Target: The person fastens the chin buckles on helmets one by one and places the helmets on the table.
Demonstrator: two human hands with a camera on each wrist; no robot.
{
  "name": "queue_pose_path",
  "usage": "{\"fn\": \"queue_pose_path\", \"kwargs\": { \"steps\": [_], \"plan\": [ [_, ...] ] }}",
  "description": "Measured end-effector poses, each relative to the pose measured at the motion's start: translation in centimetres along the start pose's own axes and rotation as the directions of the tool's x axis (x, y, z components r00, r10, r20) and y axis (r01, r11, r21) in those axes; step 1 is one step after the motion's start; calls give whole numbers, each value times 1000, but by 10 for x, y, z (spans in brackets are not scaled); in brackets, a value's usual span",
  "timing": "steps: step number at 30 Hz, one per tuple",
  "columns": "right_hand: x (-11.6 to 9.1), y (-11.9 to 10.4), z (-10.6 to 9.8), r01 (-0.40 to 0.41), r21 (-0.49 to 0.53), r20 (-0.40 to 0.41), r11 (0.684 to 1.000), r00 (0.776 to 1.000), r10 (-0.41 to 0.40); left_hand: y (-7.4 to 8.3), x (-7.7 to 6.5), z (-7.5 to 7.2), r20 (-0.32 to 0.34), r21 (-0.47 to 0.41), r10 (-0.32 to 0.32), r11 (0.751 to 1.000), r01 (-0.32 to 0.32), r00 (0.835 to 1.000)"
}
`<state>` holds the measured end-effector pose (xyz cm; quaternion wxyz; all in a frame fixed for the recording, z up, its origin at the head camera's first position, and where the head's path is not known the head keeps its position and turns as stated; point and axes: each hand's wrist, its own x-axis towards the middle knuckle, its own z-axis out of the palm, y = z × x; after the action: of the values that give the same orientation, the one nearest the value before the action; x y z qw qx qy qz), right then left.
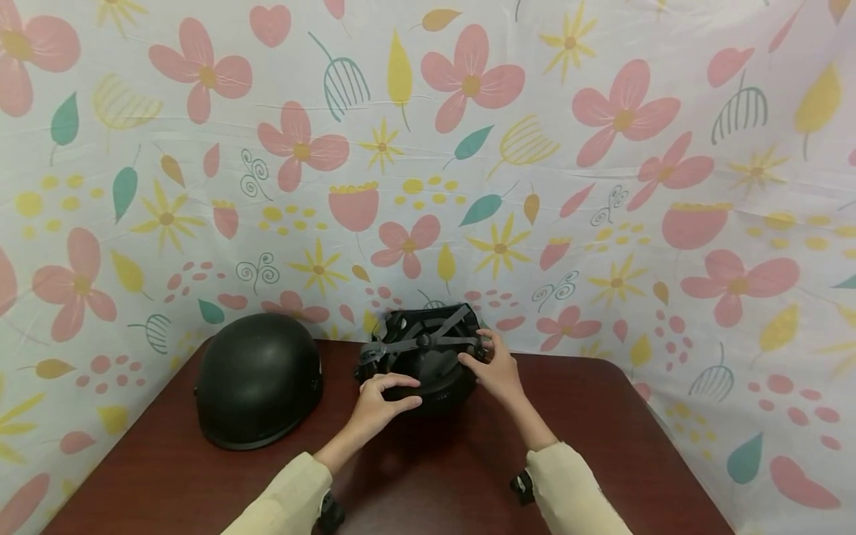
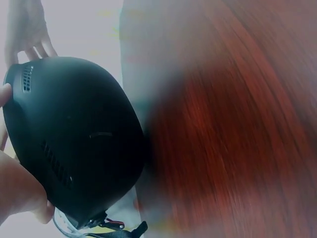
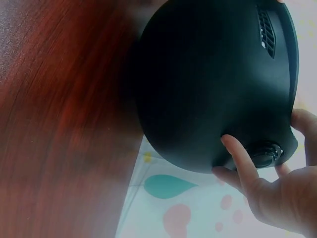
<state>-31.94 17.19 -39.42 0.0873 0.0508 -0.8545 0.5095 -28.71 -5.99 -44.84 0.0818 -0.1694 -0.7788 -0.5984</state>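
In the head view, both forearms reach in from the near side. The left hand [image 1: 388, 397] meets the near left part of the upturned helmet [image 1: 444, 390], its thumb and fingers gripping the rim. The right hand [image 1: 498, 368] grips the right side, thumb bent toward the opening. The helmet sits between the hands at the far side of the table [image 1: 575, 409], inner straps [image 1: 414, 344] showing; whether its shell touches the tabletop is unclear. To the left, well apart from the hands, a second helmet [image 1: 261, 379] rests dome up before the patterned cloth [image 1: 468, 156].

In the left wrist view, the left hand's thumb lies against the smooth black shell near its rim, while the right hand shows beyond the shell.

In the right wrist view, the right hand holds the shell at its edge, one finger extended over the surface just beside a round fitting [image 3: 265, 156].
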Motion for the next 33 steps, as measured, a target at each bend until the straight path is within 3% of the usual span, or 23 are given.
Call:
{"fn": "queue_pose_path", "kwargs": {
  "steps": [12, 25, 33],
  "plan": [
    [-4, 4, 0, -3, -20, -35, 1000, 999, 3, -5, -3, -5, 35, 55, 24, 998, -26, 999],
    [-8, 16, -5, -72, 40, -52, 997, 996, 74, -12, -6, -10, -4, 92, 16, 996, -15, 1000],
    [-12, 25, -10, -67, 70, -42, 995, 997, 70, -20, -2, -16, -82, 123, 7, 992, 3, 997]
  ]
}}
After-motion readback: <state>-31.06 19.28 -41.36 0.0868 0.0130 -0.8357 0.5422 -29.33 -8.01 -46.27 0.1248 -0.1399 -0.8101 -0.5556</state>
